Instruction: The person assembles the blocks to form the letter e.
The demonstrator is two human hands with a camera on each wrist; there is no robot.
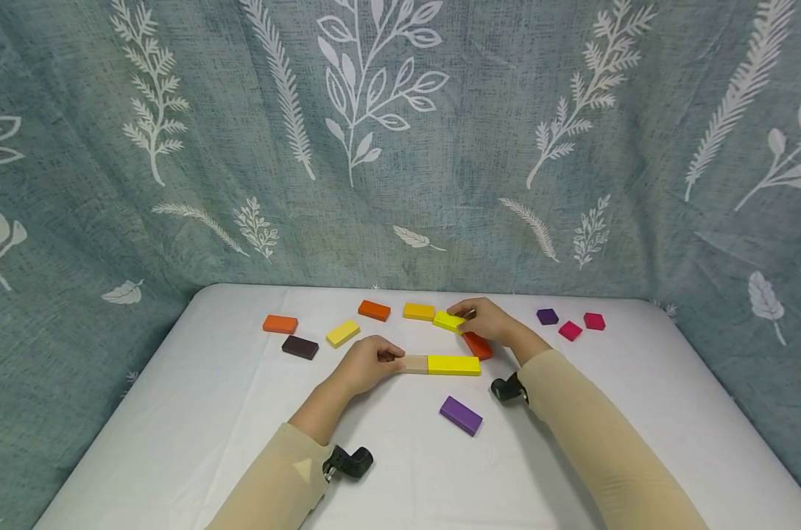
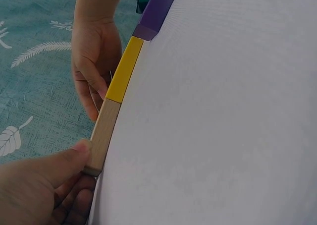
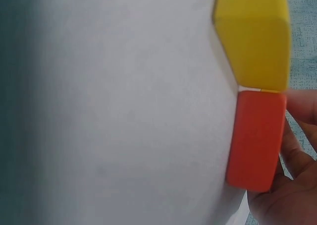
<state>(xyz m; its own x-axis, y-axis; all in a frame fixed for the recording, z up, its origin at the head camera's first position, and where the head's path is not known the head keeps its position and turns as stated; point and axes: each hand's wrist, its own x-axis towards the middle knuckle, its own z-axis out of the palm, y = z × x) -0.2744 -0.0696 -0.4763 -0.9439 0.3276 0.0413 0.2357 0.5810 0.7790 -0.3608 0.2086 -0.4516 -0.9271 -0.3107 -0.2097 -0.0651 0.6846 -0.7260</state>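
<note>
My left hand (image 1: 367,366) pinches the left end of a plain wooden block (image 1: 414,364) between thumb and fingers. A bright yellow block (image 1: 454,365) lies end to end with it on its right. Farther back, my right hand (image 1: 489,322) pinches another yellow block (image 1: 447,321), with thumb and fingertips at its right end. Beneath that hand lies a red-orange block (image 1: 478,347). In the right wrist view the red-orange block (image 3: 256,140) covers part of the fingers. The left wrist view shows the thumb over the wooden block (image 2: 103,136).
On the white table (image 1: 387,471), a purple block (image 1: 461,416) lies nearest me. Orange (image 1: 280,324), dark brown (image 1: 300,347), pale yellow (image 1: 343,333), red-orange (image 1: 374,311) and amber (image 1: 419,311) blocks lie behind. Dark purple (image 1: 547,316) and pink (image 1: 570,331) pieces sit back right.
</note>
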